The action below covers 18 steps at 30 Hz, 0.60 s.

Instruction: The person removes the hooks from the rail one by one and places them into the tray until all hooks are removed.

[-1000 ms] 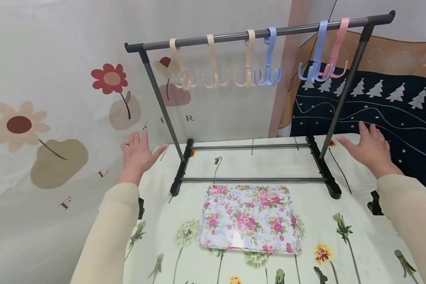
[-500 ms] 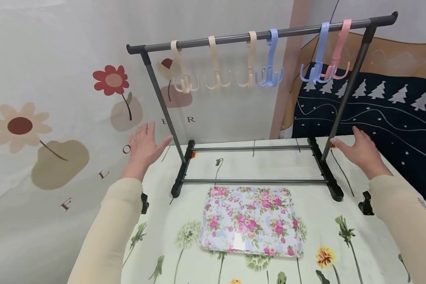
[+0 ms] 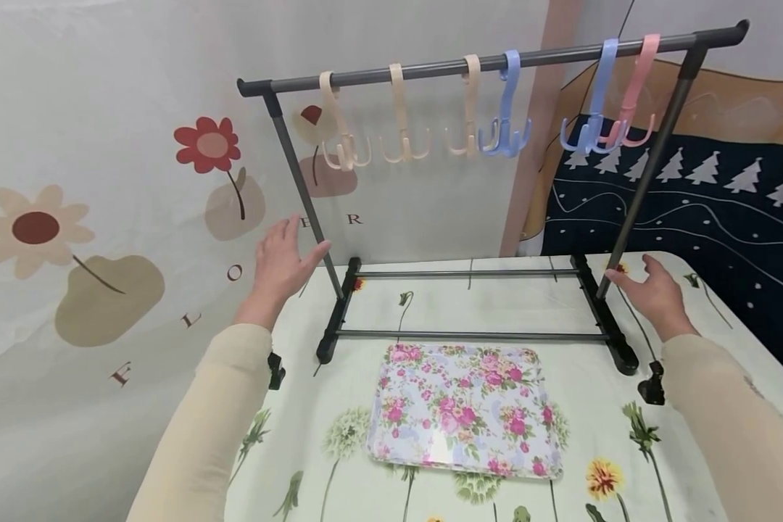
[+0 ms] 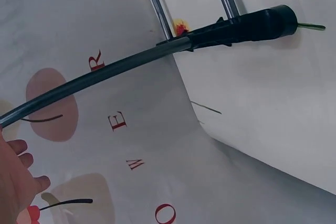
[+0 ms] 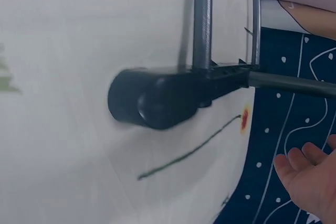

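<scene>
Hands were both loose and holding nothing, fingers spread. The left hand [image 3: 283,257] hovered just beside the left upright of the small clothes rack [image 3: 470,272], maybe brushing it, hard to tell. The right hand [image 3: 649,293] sat near the rack's right upright, close to its black foot [image 5: 157,98], not gripping it either. The rack stood on a table [image 3: 692,428] with a flowery cloth. Hanging off the rack's top bar were three beige hooks [image 3: 401,116], two blue hooks [image 3: 505,109] and a pink hook [image 3: 636,90]. In front of the rack's base lay a floral tray [image 3: 463,409].
</scene>
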Tool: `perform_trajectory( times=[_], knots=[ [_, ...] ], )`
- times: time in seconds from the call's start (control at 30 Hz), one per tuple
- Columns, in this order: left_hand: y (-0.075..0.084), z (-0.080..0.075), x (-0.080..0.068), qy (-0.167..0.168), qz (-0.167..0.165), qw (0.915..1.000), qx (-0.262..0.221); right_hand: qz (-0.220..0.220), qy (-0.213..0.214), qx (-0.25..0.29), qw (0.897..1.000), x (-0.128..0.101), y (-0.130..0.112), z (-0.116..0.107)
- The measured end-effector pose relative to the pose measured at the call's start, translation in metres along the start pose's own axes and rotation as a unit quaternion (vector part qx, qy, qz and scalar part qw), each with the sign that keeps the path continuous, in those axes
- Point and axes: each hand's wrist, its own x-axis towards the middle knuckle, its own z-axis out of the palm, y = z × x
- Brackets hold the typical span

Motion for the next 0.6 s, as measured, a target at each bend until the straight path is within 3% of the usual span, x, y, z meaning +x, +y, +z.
perform_trajectory(
  times=[0.43, 0.6],
  knots=[
    [0.016, 0.002, 0.002, 0.004, -0.005, 0.9987, -0.052, 0.071, 0.003, 0.111, 0.991, 0.009, 0.01, 0.029],
    [0.02, 0.004, 0.004, 0.0, 0.003, 0.9975, -0.071, 0.081, 0.008, 0.119, 0.99, 0.012, 0.016, 0.04]
  ],
)
